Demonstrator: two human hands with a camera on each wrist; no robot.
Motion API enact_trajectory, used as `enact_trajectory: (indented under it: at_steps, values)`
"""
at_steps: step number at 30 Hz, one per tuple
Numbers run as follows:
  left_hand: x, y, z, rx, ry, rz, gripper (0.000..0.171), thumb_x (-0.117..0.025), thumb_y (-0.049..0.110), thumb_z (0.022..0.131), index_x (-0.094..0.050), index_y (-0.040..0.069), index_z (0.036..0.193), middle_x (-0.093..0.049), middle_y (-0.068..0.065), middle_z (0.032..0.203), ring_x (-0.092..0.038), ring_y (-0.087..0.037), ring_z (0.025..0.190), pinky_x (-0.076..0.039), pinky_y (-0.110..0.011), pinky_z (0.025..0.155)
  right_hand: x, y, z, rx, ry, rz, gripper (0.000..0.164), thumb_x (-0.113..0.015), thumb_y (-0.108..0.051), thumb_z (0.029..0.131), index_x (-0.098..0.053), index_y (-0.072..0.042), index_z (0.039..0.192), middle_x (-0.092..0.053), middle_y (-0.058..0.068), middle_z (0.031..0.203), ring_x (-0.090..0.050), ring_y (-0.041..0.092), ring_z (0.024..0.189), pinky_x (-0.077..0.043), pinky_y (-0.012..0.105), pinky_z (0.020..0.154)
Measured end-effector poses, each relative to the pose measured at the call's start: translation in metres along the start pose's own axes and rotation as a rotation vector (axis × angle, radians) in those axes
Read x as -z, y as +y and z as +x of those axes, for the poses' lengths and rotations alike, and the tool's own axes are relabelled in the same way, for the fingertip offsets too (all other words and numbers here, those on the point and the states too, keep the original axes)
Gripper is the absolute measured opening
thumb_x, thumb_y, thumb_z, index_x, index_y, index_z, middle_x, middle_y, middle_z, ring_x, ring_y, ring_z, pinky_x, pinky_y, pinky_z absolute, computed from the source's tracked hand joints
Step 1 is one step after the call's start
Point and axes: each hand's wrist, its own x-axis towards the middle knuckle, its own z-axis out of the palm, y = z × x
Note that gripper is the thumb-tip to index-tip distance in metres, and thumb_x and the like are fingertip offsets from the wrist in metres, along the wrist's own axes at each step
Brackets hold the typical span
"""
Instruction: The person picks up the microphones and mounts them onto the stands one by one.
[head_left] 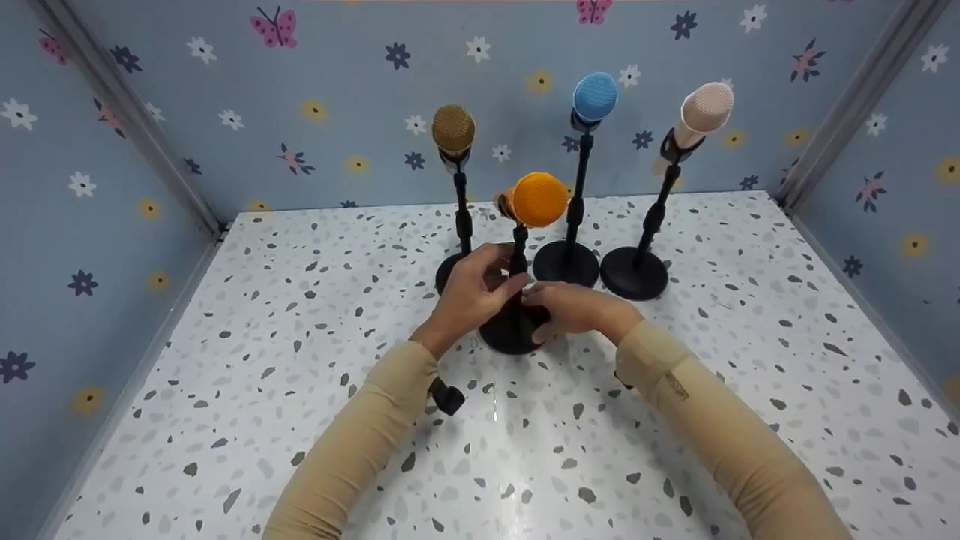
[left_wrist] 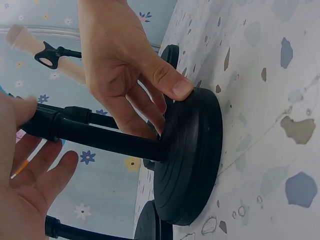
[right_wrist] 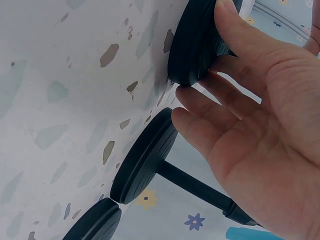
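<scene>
An orange microphone is mounted on a black tabletop microphone stand, nearest to me among several such stands. My left hand holds the upright pole, with thumb and fingers around its thick collar in the left wrist view. Low on the stand, my right hand grips the round base. Its thumb lies on the base's edge in the left wrist view, and the fingers curl at the rim. The base appears to rest on the speckled surface.
Behind stand a gold microphone at left, a blue microphone, and a pale pink microphone at right, each on a black stand. Flower-patterned walls enclose the white speckled table. A small black device hangs at my left wrist.
</scene>
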Motion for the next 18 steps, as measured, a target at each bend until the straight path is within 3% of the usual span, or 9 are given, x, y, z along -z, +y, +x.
enact_trajectory:
  at_steps: [8,14,18]
  values:
    - [-0.0052,0.0017,0.0065,-0.014,0.087,-0.002,0.022,-0.081,0.007,0.087,-0.071,0.004,0.108,-0.068,-0.008,0.097,-0.068,-0.018,0.087,-0.061,-0.036,0.076,0.0021,0.0,-0.0006,0.008,0.007,0.001,0.063,-0.083,-0.028,0.086,-0.06,-0.001,0.139,-0.053,0.018,0.146,-0.049,0.034,0.135,-0.037,0.045,0.115]
    - [-0.0005,0.0029,0.0078,-0.013,0.018,0.041,0.019,-0.077,0.004,0.09,-0.069,0.001,0.106,-0.071,-0.007,0.096,-0.069,-0.016,0.085,-0.059,-0.029,0.075,0.0008,0.0007,-0.0009,0.019,0.007,0.018,0.062,-0.083,-0.026,0.086,-0.06,0.001,0.138,-0.054,0.019,0.145,-0.05,0.034,0.134,-0.038,0.044,0.114]
    - [0.0028,0.0032,0.009,0.009,-0.006,0.016,0.019,-0.078,0.004,0.089,-0.07,0.001,0.106,-0.073,-0.007,0.095,-0.07,-0.016,0.085,-0.059,-0.03,0.077,-0.0003,0.001,-0.0011,0.017,0.007,0.019,0.062,-0.083,-0.024,0.086,-0.06,0.003,0.137,-0.054,0.019,0.144,-0.051,0.034,0.133,-0.039,0.045,0.113]
